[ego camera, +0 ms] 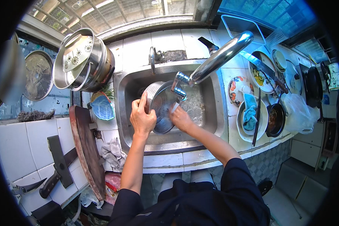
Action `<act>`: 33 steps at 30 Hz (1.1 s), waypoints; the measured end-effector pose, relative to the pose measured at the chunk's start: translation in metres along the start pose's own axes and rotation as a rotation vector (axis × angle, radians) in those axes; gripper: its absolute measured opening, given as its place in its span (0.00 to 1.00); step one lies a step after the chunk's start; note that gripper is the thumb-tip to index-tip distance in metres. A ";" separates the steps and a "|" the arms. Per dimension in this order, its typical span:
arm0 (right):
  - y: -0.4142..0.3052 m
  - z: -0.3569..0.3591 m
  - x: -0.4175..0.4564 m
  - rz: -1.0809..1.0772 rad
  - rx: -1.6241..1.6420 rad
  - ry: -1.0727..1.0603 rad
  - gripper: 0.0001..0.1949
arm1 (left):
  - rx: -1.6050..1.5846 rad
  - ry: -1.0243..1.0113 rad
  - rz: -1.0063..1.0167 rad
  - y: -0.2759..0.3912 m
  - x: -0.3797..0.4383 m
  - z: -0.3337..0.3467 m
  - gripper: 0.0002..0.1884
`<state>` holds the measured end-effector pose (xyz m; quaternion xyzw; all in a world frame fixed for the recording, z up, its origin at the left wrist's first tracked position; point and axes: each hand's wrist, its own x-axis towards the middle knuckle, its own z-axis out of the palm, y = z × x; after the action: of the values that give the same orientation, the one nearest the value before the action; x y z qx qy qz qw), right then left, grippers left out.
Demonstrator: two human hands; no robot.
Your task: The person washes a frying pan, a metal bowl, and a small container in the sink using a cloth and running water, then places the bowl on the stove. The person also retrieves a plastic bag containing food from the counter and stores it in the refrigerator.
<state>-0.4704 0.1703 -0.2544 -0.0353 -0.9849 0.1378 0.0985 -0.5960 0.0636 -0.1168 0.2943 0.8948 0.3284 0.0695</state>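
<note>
A perforated metal colander is tilted on its side in the stainless steel sink, its open mouth facing right. My left hand grips its near left rim, thumb towards the inside. My right hand is blurred at the colander's right edge, just under the jointed spout end of the chrome faucet. Water runs from the spout over the fingers of that hand. Whether those fingers hold anything is hidden by blur and spray. Shallow water covers the sink floor on the right.
Left of the sink stand a large steel pot with bowls inside, a blue leaf-shaped dish, an upright cutting board and a grey rag. To the right are a white bowl with a blue cloth, a cleaver and a plastic bag.
</note>
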 end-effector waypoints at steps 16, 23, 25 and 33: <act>-0.003 -0.014 -0.001 -0.143 0.265 -0.004 0.12 | 0.014 0.040 0.099 0.009 0.001 -0.022 0.32; -0.029 -0.027 0.020 0.326 0.259 0.318 0.20 | 0.151 0.311 0.337 0.013 -0.007 -0.033 0.34; -0.033 -0.021 0.025 0.612 0.501 0.383 0.21 | 0.135 0.365 0.366 0.013 -0.009 -0.037 0.33; -0.049 -0.012 0.075 0.995 0.872 0.271 0.34 | 0.068 0.448 0.429 0.017 -0.021 -0.035 0.33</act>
<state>-0.5439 0.1339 -0.2161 -0.4589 -0.6844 0.5461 0.1512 -0.5819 0.0433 -0.0801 0.3990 0.8156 0.3624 -0.2104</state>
